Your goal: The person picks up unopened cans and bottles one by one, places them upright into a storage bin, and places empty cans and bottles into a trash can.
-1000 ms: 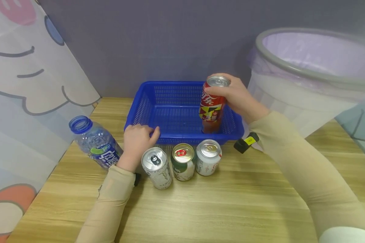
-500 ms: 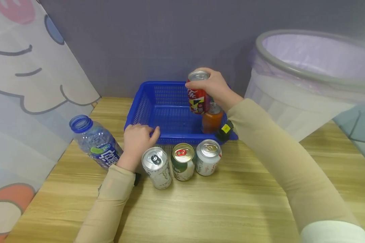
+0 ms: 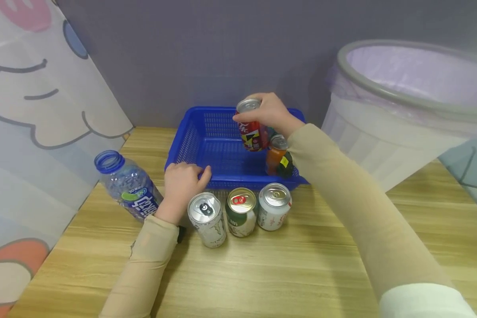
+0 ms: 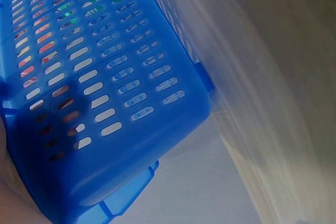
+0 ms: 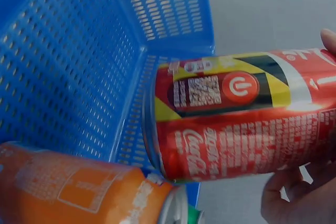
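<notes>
My right hand (image 3: 268,112) grips a red Coca-Cola can (image 3: 251,134) near its top, thumb and fingers around it. The can hangs inside the blue plastic basket (image 3: 222,183), its base above the basket floor. Beside it stands an orange can (image 3: 275,159), partly hidden by the black wrist camera; in the right wrist view this orange can (image 5: 79,187) is at lower left. A green item (image 5: 194,215) shows only in part behind it. My left hand (image 3: 183,183) holds the basket's near-left rim with curled fingers; the left wrist view shows the basket wall (image 4: 142,145).
Before the basket stand a white can (image 3: 208,221), a green-and-white can (image 3: 241,214) and another white can (image 3: 274,207). A clear plastic bottle (image 3: 133,190) without a cap is left of my left hand. A lined trash bin (image 3: 381,119) stands at right on the wooden table (image 3: 302,274).
My right hand has lifted the red can from the basket's right side and carried it left, then slightly down. The orange can has come into sight. My left hand stays on the rim.
</notes>
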Available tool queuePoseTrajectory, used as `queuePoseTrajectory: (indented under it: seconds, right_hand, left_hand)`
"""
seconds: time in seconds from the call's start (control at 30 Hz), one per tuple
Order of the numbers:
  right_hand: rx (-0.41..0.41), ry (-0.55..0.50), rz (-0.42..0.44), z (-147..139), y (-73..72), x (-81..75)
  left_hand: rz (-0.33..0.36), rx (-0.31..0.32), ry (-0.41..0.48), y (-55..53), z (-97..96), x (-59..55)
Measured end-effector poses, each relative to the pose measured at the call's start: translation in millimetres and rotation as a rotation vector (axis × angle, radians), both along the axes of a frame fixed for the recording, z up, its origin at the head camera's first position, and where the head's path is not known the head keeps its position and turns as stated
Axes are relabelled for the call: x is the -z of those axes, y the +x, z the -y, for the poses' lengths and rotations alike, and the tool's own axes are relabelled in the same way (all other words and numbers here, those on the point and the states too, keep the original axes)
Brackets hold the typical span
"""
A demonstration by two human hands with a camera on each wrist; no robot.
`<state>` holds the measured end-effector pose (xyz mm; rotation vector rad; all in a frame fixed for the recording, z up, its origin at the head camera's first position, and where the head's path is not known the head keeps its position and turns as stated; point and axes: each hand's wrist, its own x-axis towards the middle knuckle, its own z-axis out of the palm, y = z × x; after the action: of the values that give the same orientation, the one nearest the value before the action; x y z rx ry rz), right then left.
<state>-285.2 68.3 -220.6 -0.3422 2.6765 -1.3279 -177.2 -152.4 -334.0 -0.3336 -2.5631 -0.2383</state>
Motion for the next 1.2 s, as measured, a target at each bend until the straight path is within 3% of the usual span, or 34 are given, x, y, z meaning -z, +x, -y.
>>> queuePoseTrajectory:
  seconds: [0.3, 0.57, 1.2]
  right_hand:
    - [0.046, 0.107, -0.03, 1.5, -21.6, 15.1]
    - [0.036, 0.267, -0.051, 2.0, -25.4, 27.2]
    - [-0.062, 0.337, -0.12, 11.6, -36.4, 33.8]
  left_hand:
    - [-0.008, 0.006, 0.005, -0.1, 0.7, 0.3]
    - [-0.012, 0.015, 0.008, 2.0, -1.9, 1.2]
    - [-0.012, -0.01, -0.001, 6.8, 3.9, -0.5]
